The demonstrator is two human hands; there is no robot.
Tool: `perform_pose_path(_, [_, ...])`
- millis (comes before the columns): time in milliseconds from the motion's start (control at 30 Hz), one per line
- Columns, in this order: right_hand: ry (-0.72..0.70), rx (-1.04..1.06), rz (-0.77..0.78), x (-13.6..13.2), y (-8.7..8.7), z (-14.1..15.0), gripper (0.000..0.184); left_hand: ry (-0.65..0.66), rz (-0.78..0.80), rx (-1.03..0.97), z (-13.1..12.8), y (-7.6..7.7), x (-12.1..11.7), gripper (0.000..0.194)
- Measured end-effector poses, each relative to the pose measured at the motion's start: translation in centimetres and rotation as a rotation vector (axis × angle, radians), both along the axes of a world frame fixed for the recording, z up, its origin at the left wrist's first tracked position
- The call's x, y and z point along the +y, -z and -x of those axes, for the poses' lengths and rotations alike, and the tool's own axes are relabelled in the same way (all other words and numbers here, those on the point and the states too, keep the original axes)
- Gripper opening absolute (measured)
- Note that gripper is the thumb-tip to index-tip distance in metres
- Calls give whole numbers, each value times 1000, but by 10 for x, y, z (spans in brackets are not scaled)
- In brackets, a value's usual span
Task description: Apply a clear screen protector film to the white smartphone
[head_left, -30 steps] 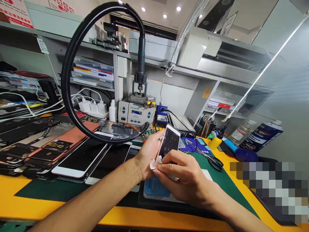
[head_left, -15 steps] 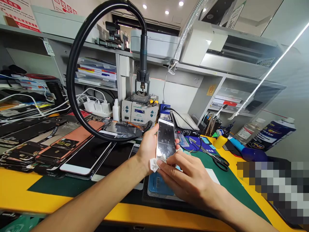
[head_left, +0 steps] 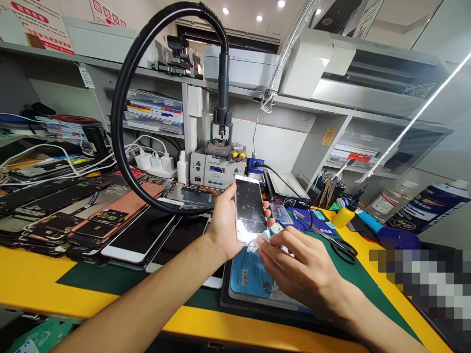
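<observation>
Left hand (head_left: 223, 221) clasps the phone (head_left: 250, 203); right hand (head_left: 302, 260) pinches tissue (head_left: 258, 241) at the phone's lower end — wiping, seemingly. The next stroke calls for steadiness.

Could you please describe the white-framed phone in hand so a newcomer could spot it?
Find the big, looping black hose. Right of its lower curve, the left hand holds the white-framed phone. Unlike the white-ended panels lying nearby, it is raised, its dark screen spotted.

My phone (head_left: 251, 208) is white around its black screen (head_left: 250, 198), which carries pale spots. My tissue (head_left: 253, 244) is also white. I see the package (head_left: 252, 274) in light blue, the mat (head_left: 362, 272) in dark green, the table (head_left: 33, 274) in yellow.
</observation>
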State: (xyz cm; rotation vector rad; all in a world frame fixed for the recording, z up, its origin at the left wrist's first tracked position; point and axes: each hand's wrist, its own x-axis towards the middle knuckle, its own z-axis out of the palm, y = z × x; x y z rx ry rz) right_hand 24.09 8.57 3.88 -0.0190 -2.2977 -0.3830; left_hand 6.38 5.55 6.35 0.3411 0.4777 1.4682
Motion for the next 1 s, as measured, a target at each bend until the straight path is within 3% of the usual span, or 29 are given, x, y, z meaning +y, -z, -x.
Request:
perform_pose_path(267, [-44,-16,-2,-11,9,13,24,-28,7,3,-8,-1,-2,66])
perform_pose_path(500, [-6,27,-63,-1,0,2,23,-98,8,49,-4,-6,-5,60])
perform_pose_path(633, [-1,74,-1,7,-2,-5,20,-138,-40,32,-1,-6,-4,57])
perform_pose_path(733, [-60,119,205,5,-3,-8,13,-132,-39,34,-1,-7,-5,57])
perform_pose_path(833, [-92,138,614,0,-8,-10,8,-108,-43,65,-3,-7,-5,61])
perform_pose_path(933, [-22,101,1075,-2,-14,-11,17,-81,-58,102,-3,-5,-4,64])
perform_pose_path(1000, [-20,72,1300,0,-17,-11,21,-75,-54,126,-4,-2,-3,63])
